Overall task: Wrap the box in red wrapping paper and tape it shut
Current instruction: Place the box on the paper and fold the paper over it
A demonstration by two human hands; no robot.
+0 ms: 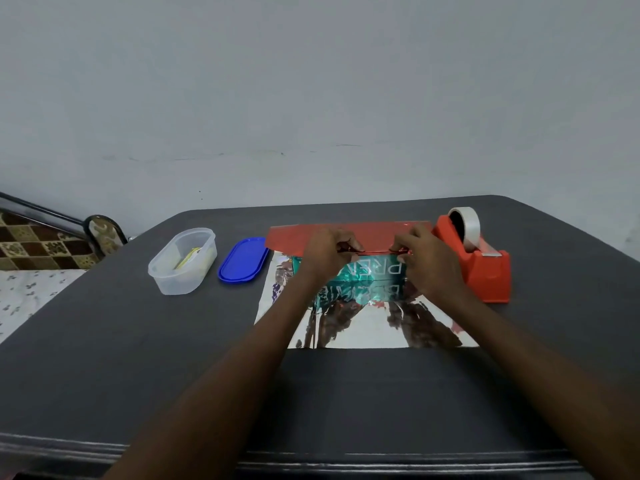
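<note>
Right now, the far flap of paper is only held by fingertips.

Both hands reach across the surface [104,341]: the left hand [327,252] and the right hand [424,258] each pinch the folded far edge of the red wrapping paper [374,233], drawing it over the teal box [367,275], which lies on the sheet's shiny silver inner side near the far edge of the dark top. No tape is on the paper yet. The slick foil could slip from the pinch and spring back flat, or the box could slide on it as the flap is pulled, leaving the fold crooked. The tape dispenser [481,261] sits touching or just beside the right hand; freeing that hand to tear a strip risks loosening the fold.
</note>
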